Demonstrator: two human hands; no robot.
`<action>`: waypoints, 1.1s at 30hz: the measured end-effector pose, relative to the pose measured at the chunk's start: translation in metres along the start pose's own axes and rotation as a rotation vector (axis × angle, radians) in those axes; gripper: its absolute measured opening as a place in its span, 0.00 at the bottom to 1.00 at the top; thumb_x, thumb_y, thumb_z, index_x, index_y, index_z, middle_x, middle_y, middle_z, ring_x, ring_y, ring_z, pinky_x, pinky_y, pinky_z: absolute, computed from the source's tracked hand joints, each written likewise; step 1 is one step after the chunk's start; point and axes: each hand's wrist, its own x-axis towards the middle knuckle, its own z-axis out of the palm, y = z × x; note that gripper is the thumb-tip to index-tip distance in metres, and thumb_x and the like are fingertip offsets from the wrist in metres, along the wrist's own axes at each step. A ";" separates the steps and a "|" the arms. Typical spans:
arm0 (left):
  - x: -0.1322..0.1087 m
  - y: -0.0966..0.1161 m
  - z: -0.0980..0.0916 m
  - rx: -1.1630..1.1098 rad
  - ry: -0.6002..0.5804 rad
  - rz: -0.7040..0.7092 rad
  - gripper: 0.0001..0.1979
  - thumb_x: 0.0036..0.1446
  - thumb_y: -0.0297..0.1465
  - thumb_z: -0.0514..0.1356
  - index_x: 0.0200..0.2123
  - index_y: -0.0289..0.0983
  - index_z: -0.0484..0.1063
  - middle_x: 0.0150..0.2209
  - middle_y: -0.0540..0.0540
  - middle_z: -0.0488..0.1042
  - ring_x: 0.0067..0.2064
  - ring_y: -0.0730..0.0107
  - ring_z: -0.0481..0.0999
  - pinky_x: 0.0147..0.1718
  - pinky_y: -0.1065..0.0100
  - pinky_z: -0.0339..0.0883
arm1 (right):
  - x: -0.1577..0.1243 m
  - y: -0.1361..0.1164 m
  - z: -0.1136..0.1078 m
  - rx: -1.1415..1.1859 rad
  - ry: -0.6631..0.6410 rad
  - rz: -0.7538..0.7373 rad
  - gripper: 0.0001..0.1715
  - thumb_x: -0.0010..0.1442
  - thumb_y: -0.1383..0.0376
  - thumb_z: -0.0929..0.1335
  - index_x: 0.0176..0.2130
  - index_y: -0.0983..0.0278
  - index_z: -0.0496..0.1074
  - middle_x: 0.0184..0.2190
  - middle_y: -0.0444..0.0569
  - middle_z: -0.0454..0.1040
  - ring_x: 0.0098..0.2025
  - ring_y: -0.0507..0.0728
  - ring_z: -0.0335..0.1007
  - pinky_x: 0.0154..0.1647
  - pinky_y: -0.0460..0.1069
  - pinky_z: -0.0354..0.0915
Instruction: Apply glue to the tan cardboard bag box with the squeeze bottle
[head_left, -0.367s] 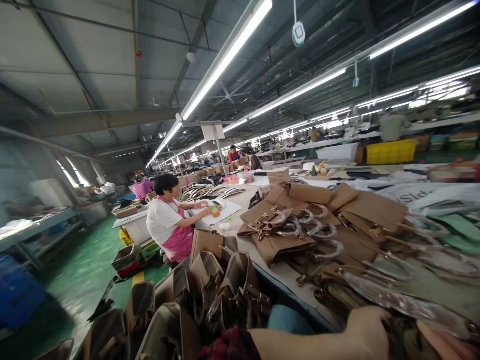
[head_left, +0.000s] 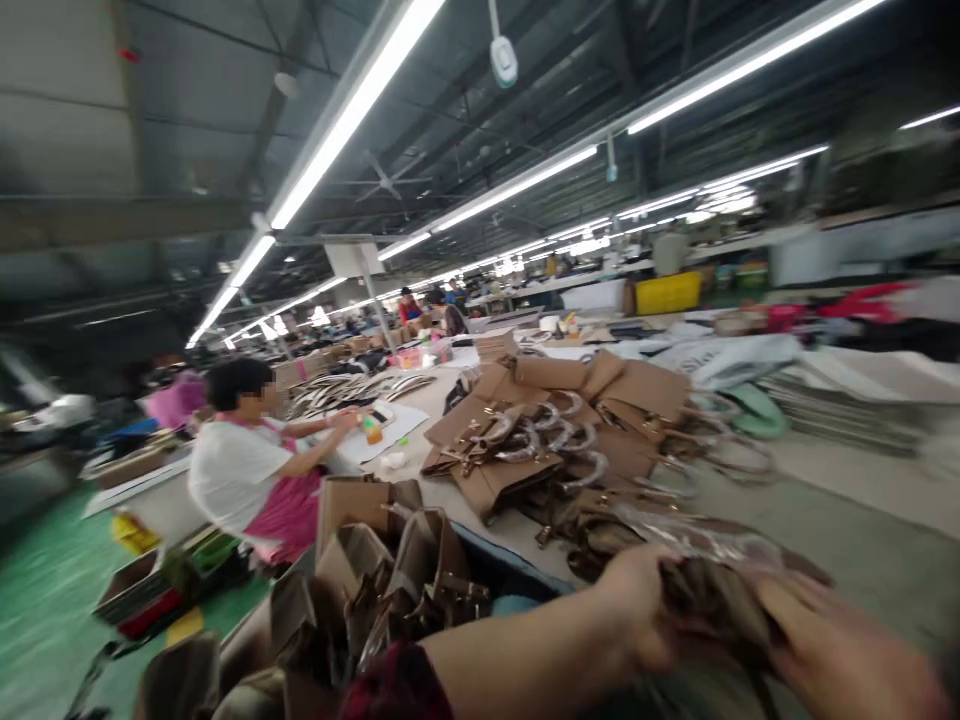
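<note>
At the lower right, my left hand (head_left: 637, 605) is closed on the near side of a brown handbag (head_left: 724, 605). My right hand (head_left: 840, 645), smeared by motion, grips the same bag from the other side. See-through plastic wrap (head_left: 697, 535) lies along the bag's far edge, just beyond my fingers. The bag's dark, creased material shows between both hands, and its lower part is out of view. Beyond it lies a heap of brown handbags (head_left: 517, 430) with plastic-wrapped handles and metal fittings. More brown handbags (head_left: 360, 560) stand close together left of my forearm.
A co-worker in a white top and pink apron (head_left: 247, 460) sits at the table on the left, hands by a small orange bottle (head_left: 371, 430). Stacked grey sheets (head_left: 840, 405) lie at the right. Crates (head_left: 142, 590) stand on the green floor.
My view has turned to the right, so the surroundings shift left. Both hands and the bag between them have come further into view; before, they were mostly cut off at the bottom edge.
</note>
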 end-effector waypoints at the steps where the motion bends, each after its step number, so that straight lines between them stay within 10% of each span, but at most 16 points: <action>1: -0.018 0.006 -0.002 0.066 -0.033 0.020 0.22 0.58 0.38 0.47 0.30 0.31 0.76 0.25 0.43 0.72 0.24 0.63 0.72 0.30 0.61 0.68 | 0.002 -0.001 -0.007 -0.040 -0.068 0.013 0.22 0.48 0.72 0.65 0.39 0.51 0.77 0.39 0.49 0.80 0.40 0.61 0.76 0.35 0.53 0.70; 5: -0.076 0.034 -0.029 0.658 -0.230 0.297 0.38 0.58 0.60 0.49 0.38 0.29 0.77 0.36 0.36 0.79 0.34 0.62 0.78 0.35 0.65 0.69 | 0.029 -0.015 -0.030 -0.014 -0.209 0.212 0.25 0.49 0.75 0.60 0.41 0.61 0.77 0.41 0.51 0.80 0.45 0.62 0.76 0.43 0.53 0.67; 9: -0.086 0.046 -0.051 1.437 0.070 1.426 0.17 0.54 0.41 0.68 0.41 0.35 0.76 0.40 0.41 0.78 0.43 0.58 0.77 0.45 0.62 0.70 | 0.049 -0.023 -0.034 0.098 -0.214 0.293 0.19 0.48 0.75 0.61 0.34 0.61 0.77 0.38 0.47 0.81 0.42 0.57 0.76 0.39 0.47 0.63; 12: -0.071 0.042 -0.043 1.694 0.246 1.828 0.29 0.54 0.34 0.68 0.58 0.34 0.66 0.56 0.35 0.71 0.57 0.51 0.70 0.56 0.53 0.65 | 0.052 -0.027 -0.035 0.144 -0.206 0.287 0.18 0.49 0.74 0.63 0.34 0.59 0.78 0.37 0.44 0.81 0.40 0.55 0.76 0.37 0.45 0.61; 16: -0.046 0.038 -0.014 1.890 0.354 1.623 0.45 0.45 0.36 0.74 0.63 0.30 0.59 0.59 0.32 0.66 0.63 0.42 0.62 0.61 0.45 0.61 | 0.052 -0.028 -0.039 0.226 -0.192 0.242 0.20 0.49 0.75 0.61 0.34 0.60 0.78 0.36 0.44 0.81 0.38 0.55 0.76 0.36 0.45 0.62; 22: -0.015 0.039 0.010 1.946 0.186 1.305 0.26 0.51 0.34 0.68 0.53 0.34 0.70 0.47 0.38 0.75 0.48 0.50 0.75 0.50 0.50 0.72 | 0.043 -0.014 -0.035 0.409 -0.190 0.239 0.19 0.46 0.74 0.61 0.29 0.58 0.78 0.35 0.44 0.81 0.37 0.58 0.76 0.37 0.47 0.66; 33: -0.010 0.050 0.016 1.876 0.157 1.420 0.12 0.52 0.24 0.58 0.40 0.35 0.75 0.37 0.41 0.79 0.40 0.53 0.78 0.39 0.57 0.73 | 0.040 -0.017 -0.034 0.284 0.042 0.171 0.15 0.48 0.75 0.62 0.29 0.62 0.75 0.30 0.49 0.72 0.34 0.56 0.72 0.32 0.47 0.67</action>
